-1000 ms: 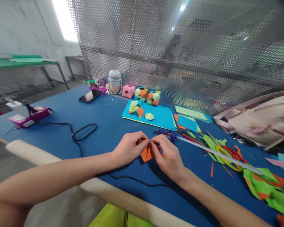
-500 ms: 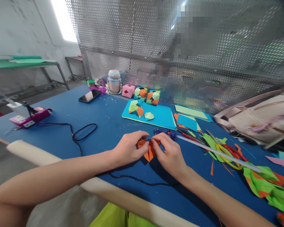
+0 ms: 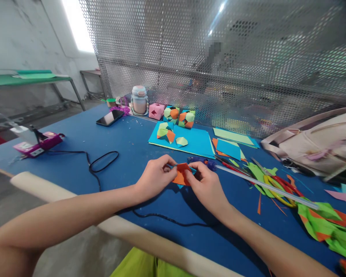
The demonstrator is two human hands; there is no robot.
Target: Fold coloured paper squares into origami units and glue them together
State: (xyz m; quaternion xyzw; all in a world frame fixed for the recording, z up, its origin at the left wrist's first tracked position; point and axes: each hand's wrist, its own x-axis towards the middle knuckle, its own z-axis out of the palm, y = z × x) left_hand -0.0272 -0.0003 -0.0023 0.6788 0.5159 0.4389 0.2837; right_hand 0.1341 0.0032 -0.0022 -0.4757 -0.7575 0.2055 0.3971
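Between my two hands is a small folded paper piece (image 3: 182, 177), orange with bits of blue at its edges. My left hand (image 3: 157, 176) pinches its left side between thumb and fingers. On the right side my right hand (image 3: 205, 184) grips it the same way, thumb on the orange face. The fingertips hide part of the paper. Just behind my right hand lies a blue glue gun (image 3: 210, 165) with a long clear glue stick (image 3: 265, 185). Beyond the hands, blue paper sheets (image 3: 197, 144) carry a folded multicoloured paper piece (image 3: 165, 132) and a pale green one (image 3: 181, 142).
Scissors (image 3: 279, 192) and green and orange scraps (image 3: 324, 223) lie to the right, before a beige bag (image 3: 311, 142). Paper ornaments (image 3: 187, 119), a bottle (image 3: 139, 100) and a phone (image 3: 110, 117) stand or lie at the back. A black cord (image 3: 88, 161) runs from a purple power strip (image 3: 39, 145).
The orange paper has been turned: its downward point is replaced by a broad flat face with a raised flap. Both hands have shifted slightly and regripped its sides.
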